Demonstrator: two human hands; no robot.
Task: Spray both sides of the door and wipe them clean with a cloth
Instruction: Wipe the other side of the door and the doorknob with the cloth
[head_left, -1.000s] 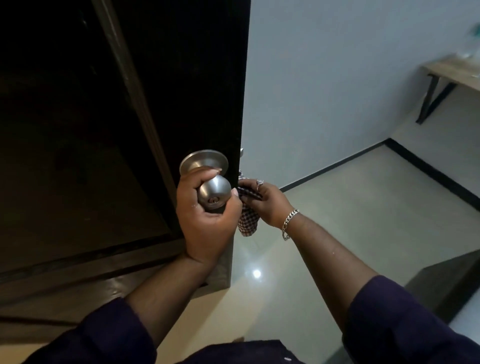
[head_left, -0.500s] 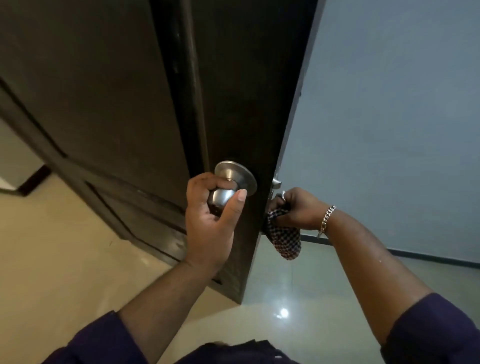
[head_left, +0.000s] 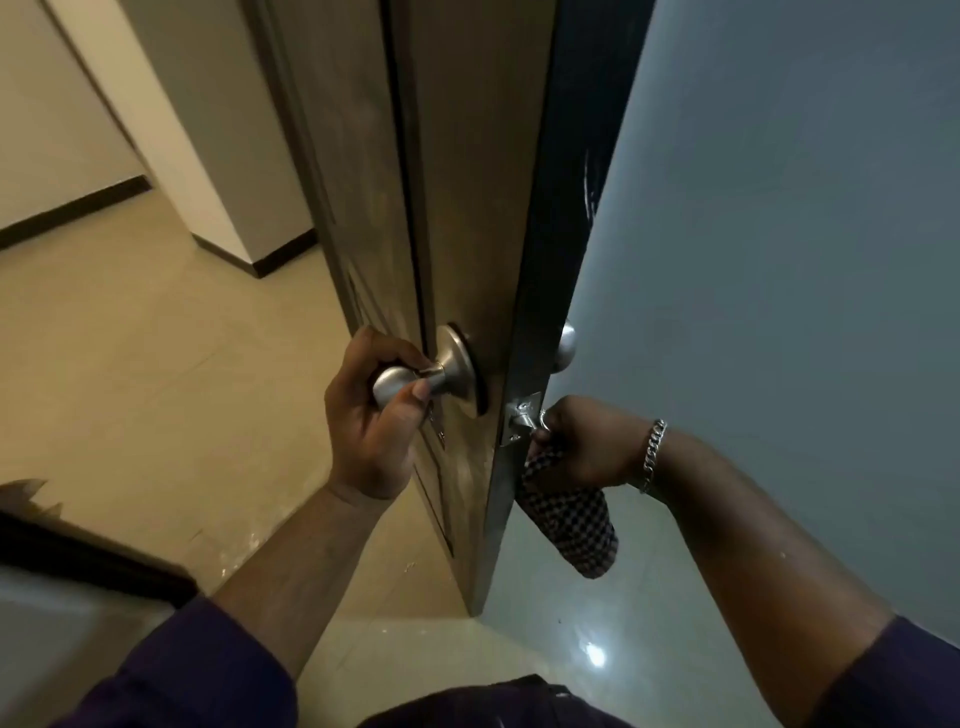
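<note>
Head view: a person's left hand (head_left: 371, 415) curls its grip around the steel knob (head_left: 410, 376) on the near face of a dark wooden door (head_left: 467, 208), seen edge-on. Beside the latch (head_left: 522, 418), the right hand (head_left: 582, 441) bunches a checked cloth (head_left: 569, 514), which hangs below the fist against the door's edge.

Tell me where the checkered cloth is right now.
The checkered cloth hangs from the right hand, just right of the door's edge, below the latch.

dim indoor light | glare spot on floor (head_left: 595, 656) | soft blur | wide-angle edge bending
</note>
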